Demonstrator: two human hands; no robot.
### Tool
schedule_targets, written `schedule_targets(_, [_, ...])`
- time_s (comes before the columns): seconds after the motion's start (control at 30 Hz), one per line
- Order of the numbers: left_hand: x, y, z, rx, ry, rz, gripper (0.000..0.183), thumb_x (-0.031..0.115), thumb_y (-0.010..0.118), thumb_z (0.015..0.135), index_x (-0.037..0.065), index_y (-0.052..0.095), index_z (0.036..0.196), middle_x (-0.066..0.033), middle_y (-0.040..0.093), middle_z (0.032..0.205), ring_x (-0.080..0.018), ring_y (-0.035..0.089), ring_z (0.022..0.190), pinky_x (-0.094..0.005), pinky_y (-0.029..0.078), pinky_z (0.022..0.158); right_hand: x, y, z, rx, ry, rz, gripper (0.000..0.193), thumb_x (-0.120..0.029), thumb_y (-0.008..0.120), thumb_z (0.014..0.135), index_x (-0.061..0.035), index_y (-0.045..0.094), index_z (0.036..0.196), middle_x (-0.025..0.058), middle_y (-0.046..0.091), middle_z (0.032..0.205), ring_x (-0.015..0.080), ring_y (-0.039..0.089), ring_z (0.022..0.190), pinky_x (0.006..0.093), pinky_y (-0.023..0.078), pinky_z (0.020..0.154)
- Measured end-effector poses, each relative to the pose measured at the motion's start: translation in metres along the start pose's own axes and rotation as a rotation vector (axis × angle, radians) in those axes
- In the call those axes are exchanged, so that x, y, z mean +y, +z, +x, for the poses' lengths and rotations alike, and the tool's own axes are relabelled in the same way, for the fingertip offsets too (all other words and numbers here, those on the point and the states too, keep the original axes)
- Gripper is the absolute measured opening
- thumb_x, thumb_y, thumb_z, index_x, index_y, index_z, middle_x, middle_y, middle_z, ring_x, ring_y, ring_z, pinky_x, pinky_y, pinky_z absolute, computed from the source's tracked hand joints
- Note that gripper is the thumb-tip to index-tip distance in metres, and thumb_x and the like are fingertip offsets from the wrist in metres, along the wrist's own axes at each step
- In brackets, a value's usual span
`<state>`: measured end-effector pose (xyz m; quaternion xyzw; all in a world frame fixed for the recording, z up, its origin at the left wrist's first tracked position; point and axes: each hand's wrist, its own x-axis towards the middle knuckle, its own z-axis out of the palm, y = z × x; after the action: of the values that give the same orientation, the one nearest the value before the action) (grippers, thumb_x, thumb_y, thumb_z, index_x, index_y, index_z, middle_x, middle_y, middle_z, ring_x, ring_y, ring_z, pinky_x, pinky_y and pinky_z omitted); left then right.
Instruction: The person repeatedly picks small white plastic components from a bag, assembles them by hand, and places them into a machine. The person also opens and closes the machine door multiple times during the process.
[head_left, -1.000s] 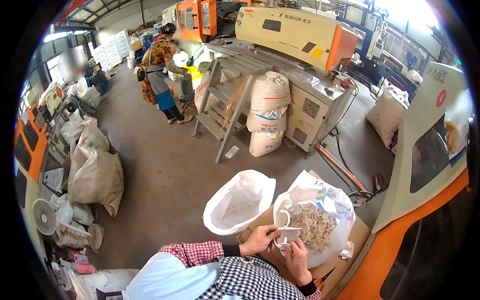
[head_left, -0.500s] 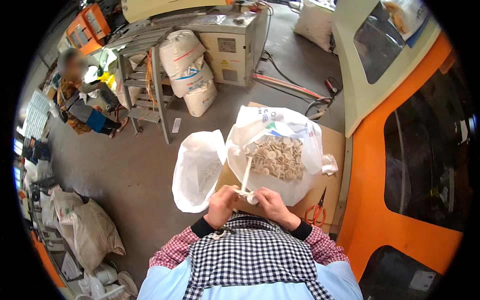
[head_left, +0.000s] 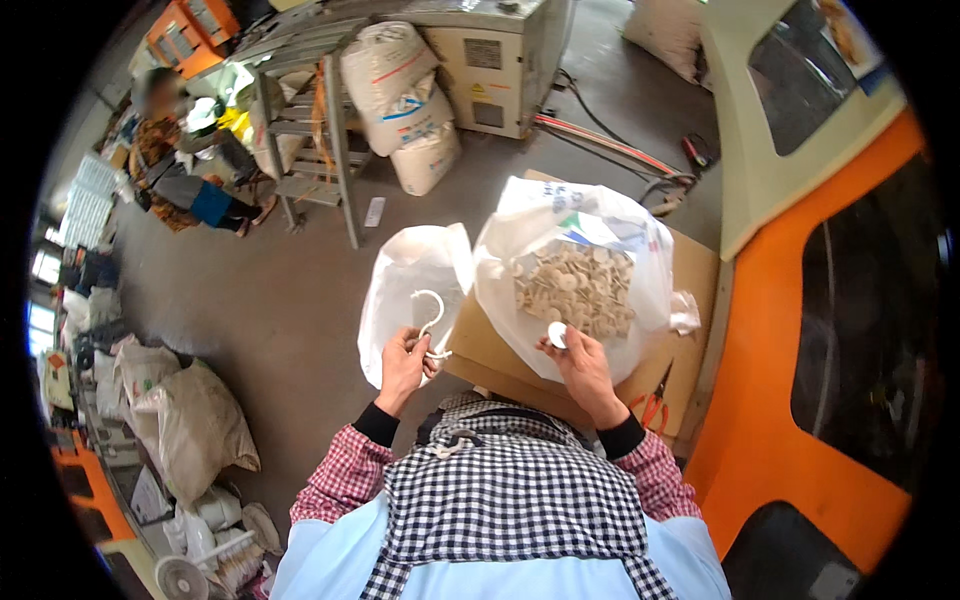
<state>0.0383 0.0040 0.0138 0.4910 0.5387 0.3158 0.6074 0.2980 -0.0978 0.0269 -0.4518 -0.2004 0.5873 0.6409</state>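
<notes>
left grip (head_left: 403, 366) closely pinches a curved white strip (head_left: 440, 309), right grip (head_left: 587, 373) a white disc (head_left: 557, 335), near a blue-printed bag (head_left: 652, 265).

White sacks (head_left: 407, 112): 3, stacked ahead of you
Step ladder (head_left: 341, 150): just left of them
Orange machine (head_left: 762, 335): along your right
Fan (head_left: 181, 578): low on your left

A curved white strip (head_left: 439, 312) rises from the left fingers (head_left: 408, 345), a small white disc (head_left: 557, 335) within the right fingers (head_left: 580, 350).
</notes>
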Motion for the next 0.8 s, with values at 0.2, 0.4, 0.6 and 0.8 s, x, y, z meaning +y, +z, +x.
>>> schedule_targets(0.2, [-0.089, -0.060, 0.026, 0.097, -0.228, 0.302, 0.024, 0.007, 0.056, 0.085, -0.010, 0.055, 0.102, -0.0148, 0.062, 0.065, -0.0189, 0.063, 0.049, -0.0294, 0.050, 0.043, 0.023, -0.074, 0.033, 0.353, -0.108, -0.289, 0.038, -0.028, 0.048, 0.094, 0.0074, 0.058, 0.102, 0.0102, 0.063, 0.096, 0.0161, 0.061, 0.085, 0.0279, 0.050, 0.077])
schedule_targets(0.4, [-0.128, -0.073, 0.057, 0.302, -0.142, 0.409, 0.027, 0.007, 0.059, 0.077, -0.008, 0.057, 0.099, -0.0208, 0.062, 0.070, -0.0296, 0.065, 0.060, -0.0375, 0.052, 0.057, 0.011, -0.111, 0.092, 0.531, -0.312, -1.267, 0.034, -0.023, 0.056, 0.087, 0.0108, 0.060, 0.088, 0.0197, 0.064, 0.078, 0.0256, 0.062, 0.073, 0.0348, 0.047, 0.069])
schedule_targets(0.6, [-0.161, -0.072, 0.066, 0.163, -0.089, 0.694, 0.043, 0.020, 0.060, 0.076, -0.008, 0.052, 0.108, -0.0260, 0.062, 0.085, -0.0375, 0.062, 0.083, -0.0424, 0.049, 0.074, 0.003, -0.059, 0.054, 0.278, -0.352, -1.183, 0.019, -0.013, 0.058, 0.083, 0.0059, 0.063, 0.085, 0.0172, 0.061, 0.066, 0.0267, 0.059, 0.061, 0.0353, 0.045, 0.059])
schedule_targets(0.8, [-0.045, -0.141, 0.100, -0.512, -0.427, 0.312, 0.067, 0.030, 0.062, 0.085, -0.003, 0.027, 0.131, -0.0224, 0.063, 0.091, -0.0243, 0.065, 0.070, -0.0350, 0.056, 0.060, 0.021, -0.030, 0.025, 0.127, -0.468, -1.076, 0.009, -0.004, 0.057, 0.085, 0.0039, 0.060, 0.083, 0.0091, 0.056, 0.071, 0.0138, 0.059, 0.054, 0.0243, 0.046, 0.050])
